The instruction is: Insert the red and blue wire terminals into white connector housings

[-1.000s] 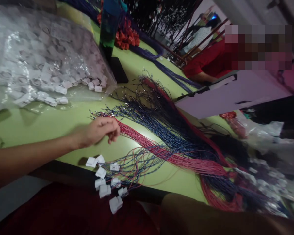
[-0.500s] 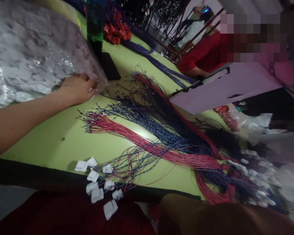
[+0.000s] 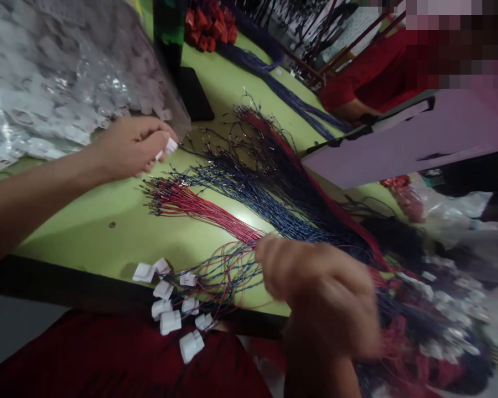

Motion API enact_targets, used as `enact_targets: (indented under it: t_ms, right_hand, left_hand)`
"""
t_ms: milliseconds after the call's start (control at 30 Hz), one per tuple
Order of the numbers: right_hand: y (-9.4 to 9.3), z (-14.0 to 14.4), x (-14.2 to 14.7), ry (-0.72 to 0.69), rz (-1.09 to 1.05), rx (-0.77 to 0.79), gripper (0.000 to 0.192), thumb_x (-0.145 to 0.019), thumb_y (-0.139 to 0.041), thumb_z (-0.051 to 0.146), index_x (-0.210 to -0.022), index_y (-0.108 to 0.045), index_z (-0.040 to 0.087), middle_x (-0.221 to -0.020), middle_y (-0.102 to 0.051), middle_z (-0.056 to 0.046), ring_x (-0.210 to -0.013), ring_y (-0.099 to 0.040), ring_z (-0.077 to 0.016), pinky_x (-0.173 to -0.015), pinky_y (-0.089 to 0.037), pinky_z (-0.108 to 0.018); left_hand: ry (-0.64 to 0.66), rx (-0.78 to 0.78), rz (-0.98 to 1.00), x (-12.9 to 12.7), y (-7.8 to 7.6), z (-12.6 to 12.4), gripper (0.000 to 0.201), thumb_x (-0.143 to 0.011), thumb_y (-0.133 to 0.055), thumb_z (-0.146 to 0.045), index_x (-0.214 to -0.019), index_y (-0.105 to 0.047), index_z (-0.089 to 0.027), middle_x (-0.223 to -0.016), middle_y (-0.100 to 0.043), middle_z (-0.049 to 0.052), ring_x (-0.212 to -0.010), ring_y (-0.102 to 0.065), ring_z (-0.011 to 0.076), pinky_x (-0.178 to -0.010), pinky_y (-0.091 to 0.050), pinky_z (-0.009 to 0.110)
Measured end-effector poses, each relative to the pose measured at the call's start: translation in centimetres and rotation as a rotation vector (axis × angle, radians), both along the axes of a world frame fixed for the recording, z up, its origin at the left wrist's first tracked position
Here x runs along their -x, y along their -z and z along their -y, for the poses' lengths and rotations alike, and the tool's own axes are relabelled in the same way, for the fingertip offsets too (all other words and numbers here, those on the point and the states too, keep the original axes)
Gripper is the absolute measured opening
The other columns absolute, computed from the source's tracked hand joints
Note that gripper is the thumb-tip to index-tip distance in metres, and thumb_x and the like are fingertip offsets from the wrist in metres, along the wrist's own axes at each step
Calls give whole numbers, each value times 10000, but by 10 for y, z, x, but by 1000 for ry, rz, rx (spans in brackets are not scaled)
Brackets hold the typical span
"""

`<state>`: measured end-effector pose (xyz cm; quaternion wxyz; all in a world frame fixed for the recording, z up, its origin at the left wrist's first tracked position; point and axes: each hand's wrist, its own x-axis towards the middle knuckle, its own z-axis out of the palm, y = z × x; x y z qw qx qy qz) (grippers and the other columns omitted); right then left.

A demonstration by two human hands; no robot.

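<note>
A big clear plastic bag lies on the far left part of the green table. It is full of small white connector housings, packed close together. At its open corner the person's left hand pinches one white connector between the thumb and the fingertips; the other fingers are curled in. This connector is just beside the bag and just above the ends of the wires.

The right hand is low and close to the camera, blurred. It hangs over the place where the red wires and the blue wires come together. Its fingers are bent, but I cannot tell if they grip any wire.

At the near edge of the table lies a small group of finished pieces: white connectors with thin wires already in them, some hanging over the edge.

Behind the bag stands a dark green bottle, and beside it lies a flat black object. Farther back are red parts in a heap and more blue wire bundles. On the right, another person in a red shirt sits at the table, behind a pale board. More plastic bags lie at the right side.
</note>
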<state>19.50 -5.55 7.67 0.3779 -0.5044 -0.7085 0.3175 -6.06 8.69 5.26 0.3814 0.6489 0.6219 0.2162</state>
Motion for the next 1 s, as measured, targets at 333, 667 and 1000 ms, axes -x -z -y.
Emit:
enact_targets:
  t_ms: [333, 667, 1000]
  right_hand:
    - [72, -44, 10, 71, 425, -57, 98, -861, -616, 211, -823, -704, 190, -765, -685, -51, -757, -611, -188, -715, -474, -332]
    - [47, -37, -15, 193, 93, 240, 78, -810, -686, 282, -783, -712, 213, -704, -698, 3, -649, -624, -141, -608, -474, -276]
    - [20, -50, 54, -87, 96, 142, 123, -832, -622, 196, -866, -740, 208, -818, -740, 0, -697, -643, -109, -660, -520, -248]
  left_hand:
    - [244, 769, 748, -28, 48, 74, 230, -807, -646, -347, -981, -601, -203, -612, -555, -34, -436, -463, 92, -312, -273, 163]
    - [563, 281, 505, -24, 60, 78, 240, -831, -585, -375, -943, -699, -195, -788, -711, 4, -692, -637, 143, -666, -491, 259]
    - [526, 310, 475, -24, 55, 81, 242, -869, -569, -428, -834, -669, -211, -564, -593, -38, -511, -529, 120, -517, -415, 219]
